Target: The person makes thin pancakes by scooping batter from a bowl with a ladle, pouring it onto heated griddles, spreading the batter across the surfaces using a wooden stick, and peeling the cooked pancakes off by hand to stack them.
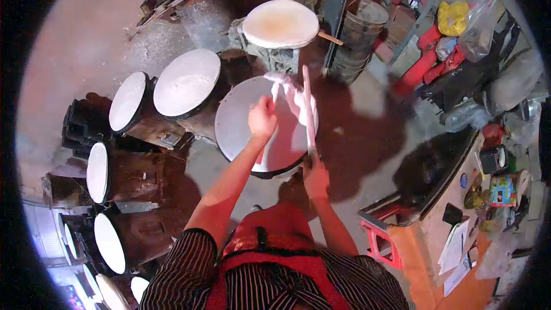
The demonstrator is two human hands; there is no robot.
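In front of me is a wide round drum-like vessel with a flat grey-white top and a dark rim. My right hand is closed around the near end of a long, pale flat stick, which reaches over the top's right side. Soft white, cloth-like or doughy material lies bunched at the far right of the top, beside the stick. Over the middle of the top, my left hand is closed in a fist close to that material. What its fingers hold, if anything, is hidden.
Behind stands another round white top on a block, a small wooden handle jutting from it. Several tilted barrels with white round faces line the left. A metal bucket stands back right; a cluttered table is at right.
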